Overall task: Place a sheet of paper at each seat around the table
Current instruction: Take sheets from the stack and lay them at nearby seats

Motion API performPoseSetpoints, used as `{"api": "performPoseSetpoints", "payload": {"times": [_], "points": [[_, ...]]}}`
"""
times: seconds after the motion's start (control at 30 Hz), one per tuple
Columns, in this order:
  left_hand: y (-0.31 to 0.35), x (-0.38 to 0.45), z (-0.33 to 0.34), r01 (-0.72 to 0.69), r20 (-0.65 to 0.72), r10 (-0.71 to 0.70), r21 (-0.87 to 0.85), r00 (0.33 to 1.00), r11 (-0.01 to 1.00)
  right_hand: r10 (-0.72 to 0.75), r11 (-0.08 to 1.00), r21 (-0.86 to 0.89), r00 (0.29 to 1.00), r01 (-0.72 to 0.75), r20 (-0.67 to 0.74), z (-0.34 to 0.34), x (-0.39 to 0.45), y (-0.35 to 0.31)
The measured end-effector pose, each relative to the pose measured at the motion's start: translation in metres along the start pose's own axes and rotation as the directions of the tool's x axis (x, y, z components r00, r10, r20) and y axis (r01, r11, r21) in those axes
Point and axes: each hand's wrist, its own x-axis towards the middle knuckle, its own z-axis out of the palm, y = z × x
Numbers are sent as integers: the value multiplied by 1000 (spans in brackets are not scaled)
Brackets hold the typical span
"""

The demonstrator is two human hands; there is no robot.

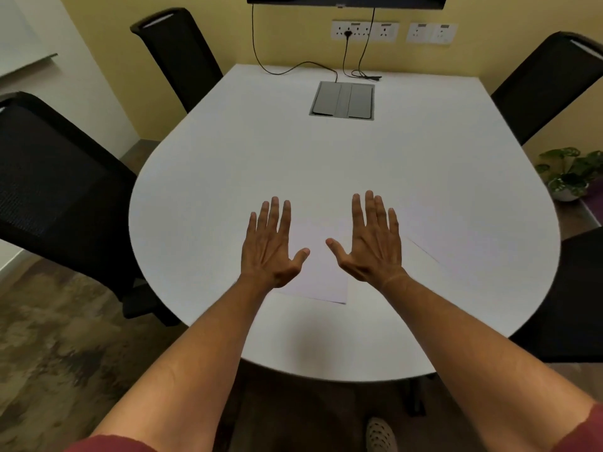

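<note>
A white sheet of paper (321, 272) lies on the white table (228, 177) near its front edge, between and under my two hands. A second pale sheet (456, 236) lies to the right, faint against the tabletop. My left hand (272, 244) is spread flat, palm down, over the left part of the near sheet. My right hand (372, 241) is also spread flat, palm down, over its right side. Neither hand grips anything. Whether the palms touch the paper I cannot tell.
Black chairs stand at the near left (55, 190), far left (179, 57), far right (551, 83) and near right (574, 298). A grey cable box (342, 100) sits in the tabletop at the back, with black cables (293, 68) leading to wall sockets. A potted plant (567, 174) stands on the floor at right.
</note>
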Motion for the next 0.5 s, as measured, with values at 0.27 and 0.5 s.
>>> {"api": "performPoseSetpoints", "payload": {"times": [0.27, 0.5], "points": [[-40, 12, 30, -11, 84, 13, -25, 996, 1000, 60, 998, -34, 995, -57, 76, 30, 7, -20], [-59, 47, 62, -1, 188, 3, -13, 982, 1000, 157, 988, -15, 978, -157, 137, 74, 33, -14]]}}
